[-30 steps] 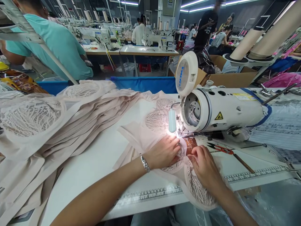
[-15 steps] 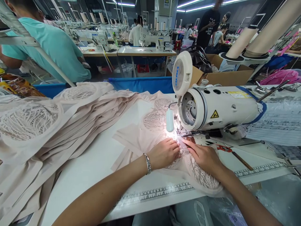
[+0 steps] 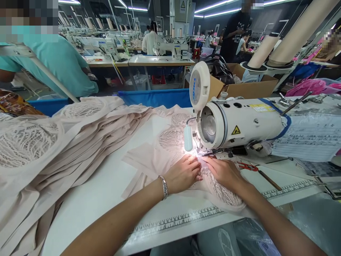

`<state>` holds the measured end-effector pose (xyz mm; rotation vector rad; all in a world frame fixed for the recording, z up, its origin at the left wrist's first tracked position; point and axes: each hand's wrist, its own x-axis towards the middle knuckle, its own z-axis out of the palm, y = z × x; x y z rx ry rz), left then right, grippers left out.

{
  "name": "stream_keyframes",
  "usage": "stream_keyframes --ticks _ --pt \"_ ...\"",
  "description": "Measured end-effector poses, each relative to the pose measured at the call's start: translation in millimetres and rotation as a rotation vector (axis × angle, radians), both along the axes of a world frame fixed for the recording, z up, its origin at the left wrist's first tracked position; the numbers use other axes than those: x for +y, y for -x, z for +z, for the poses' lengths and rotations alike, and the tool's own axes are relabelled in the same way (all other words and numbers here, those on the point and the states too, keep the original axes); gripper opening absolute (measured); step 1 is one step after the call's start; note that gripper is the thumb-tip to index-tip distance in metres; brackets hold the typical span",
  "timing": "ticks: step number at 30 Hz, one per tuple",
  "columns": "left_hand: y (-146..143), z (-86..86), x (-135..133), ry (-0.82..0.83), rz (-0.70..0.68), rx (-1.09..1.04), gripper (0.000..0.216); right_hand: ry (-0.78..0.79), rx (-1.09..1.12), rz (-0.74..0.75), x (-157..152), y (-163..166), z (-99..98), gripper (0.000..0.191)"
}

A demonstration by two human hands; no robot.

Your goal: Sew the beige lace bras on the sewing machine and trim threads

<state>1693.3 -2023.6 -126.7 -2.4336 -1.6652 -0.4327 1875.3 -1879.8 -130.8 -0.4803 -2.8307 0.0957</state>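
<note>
A pale pink lace garment piece (image 3: 172, 137) lies under the lit needle area of a white sewing machine (image 3: 245, 119). My left hand (image 3: 183, 172), with a ring and a bracelet, has its fingers curled on the cloth just left of the needle. Close beside it, my right hand (image 3: 226, 174) pinches the same piece between thumb and fingers, the fingertips near the needle. A gathered lace part (image 3: 222, 192) bunches under my right palm. A small lamp (image 3: 188, 138) shines on the spot. The needle itself is lost in the glare.
A thick pile of similar garment pieces (image 3: 101, 133) covers the left of the table (image 3: 90, 199). Red-handled snips (image 3: 247, 166) and a brown stick-like tool (image 3: 269, 180) lie right of my hand. Thread cones (image 3: 265, 51) stand behind. A person in turquoise (image 3: 53, 67) sits at left.
The view has shifted slightly, so everything sits further left. The strip between my hands has shortened as they come closer together. The part inside the open machine head now looks blurred.
</note>
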Motion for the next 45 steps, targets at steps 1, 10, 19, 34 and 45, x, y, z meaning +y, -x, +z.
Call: stream_keyframes --ticks 1,10,19,34,45 --pt "0.5 0.2 -0.4 -0.003 0.01 0.014 0.04 -0.005 0.022 0.007 1.2 -0.6 -1.3 0.038" --pt "3.4 0.8 -2.5 -0.043 0.063 0.027 0.044 -0.011 0.021 0.058 5.8 -1.8 1.2 0.036" --pt "4.6 -1.8 -3.4 -0.038 0.073 0.014 0.048 -0.021 0.011 0.099 15.4 -0.4 0.4 0.043" --pt "5.4 -1.9 -2.2 0.02 0.066 -0.056 0.048 -0.051 -0.032 0.062 15.6 -9.9 6.7 0.022" --pt "-1.8 -1.7 -3.2 0.006 0.074 -0.043 0.048 -0.028 -0.077 0.08 9.0 -23.0 4.7 0.05"
